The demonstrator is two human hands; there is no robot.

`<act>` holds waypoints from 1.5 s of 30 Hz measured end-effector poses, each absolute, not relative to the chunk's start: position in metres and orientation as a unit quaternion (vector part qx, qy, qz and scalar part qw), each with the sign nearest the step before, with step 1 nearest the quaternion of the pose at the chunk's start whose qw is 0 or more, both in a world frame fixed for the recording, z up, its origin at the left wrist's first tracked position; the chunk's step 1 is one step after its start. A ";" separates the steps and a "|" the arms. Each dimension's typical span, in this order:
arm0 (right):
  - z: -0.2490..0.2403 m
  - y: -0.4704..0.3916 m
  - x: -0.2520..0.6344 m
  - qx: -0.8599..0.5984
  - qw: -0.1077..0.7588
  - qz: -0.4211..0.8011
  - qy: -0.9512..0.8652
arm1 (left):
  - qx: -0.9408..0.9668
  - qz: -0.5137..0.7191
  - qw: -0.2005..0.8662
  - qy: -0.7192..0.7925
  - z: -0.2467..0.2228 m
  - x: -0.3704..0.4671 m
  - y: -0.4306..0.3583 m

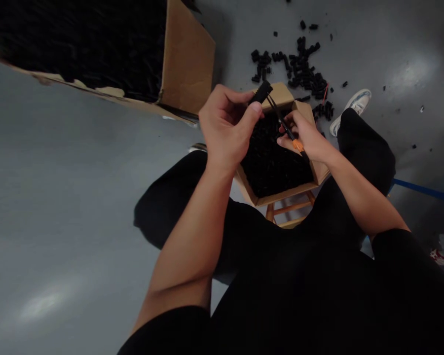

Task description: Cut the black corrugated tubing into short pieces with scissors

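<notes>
My left hand (pixel 227 123) is closed, pinching a small black ridged part (pixel 261 92) between thumb and fingers. In my right hand (pixel 304 132) is a slim black tool that looks like tweezers (pixel 286 129), with an orange band (pixel 298 145) near its rear end. Its two thin prongs reach up and left to the end of the ridged part; whether they touch it I cannot tell. Both hands are above an open cardboard box (pixel 281 197) filled with black pieces (pixel 272 162), which are too dark to make out singly.
A larger cardboard box (pixel 188 59), heaped with black pieces (pixel 77 39), stands at the upper left. Many small black parts (pixel 305 69) are scattered on the grey floor beyond the smaller box. A wooden stool (pixel 290 212) shows beneath that box, and a blue bar (pixel 425 191) lies at right.
</notes>
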State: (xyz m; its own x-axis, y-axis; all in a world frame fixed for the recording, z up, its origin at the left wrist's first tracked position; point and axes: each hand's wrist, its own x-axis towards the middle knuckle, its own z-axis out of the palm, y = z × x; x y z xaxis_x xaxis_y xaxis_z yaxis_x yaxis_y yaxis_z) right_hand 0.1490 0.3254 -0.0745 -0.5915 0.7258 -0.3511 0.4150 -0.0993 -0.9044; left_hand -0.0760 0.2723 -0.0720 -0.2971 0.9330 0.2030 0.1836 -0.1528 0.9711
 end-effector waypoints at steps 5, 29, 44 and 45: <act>-0.067 0.325 0.149 -0.427 0.122 0.609 -0.658 | 0.491 0.552 0.342 0.581 -0.067 -0.070 0.269; -0.073 0.326 0.151 -0.413 0.110 0.605 -0.672 | 0.505 0.486 0.379 0.604 -0.080 -0.068 0.268; -0.057 0.321 0.147 -0.448 0.100 0.546 -0.701 | 0.416 0.550 0.441 0.575 -0.087 -0.057 0.270; -0.057 0.320 0.148 -0.443 0.103 0.549 -0.701 | 0.403 0.555 0.457 0.567 -0.085 -0.055 0.269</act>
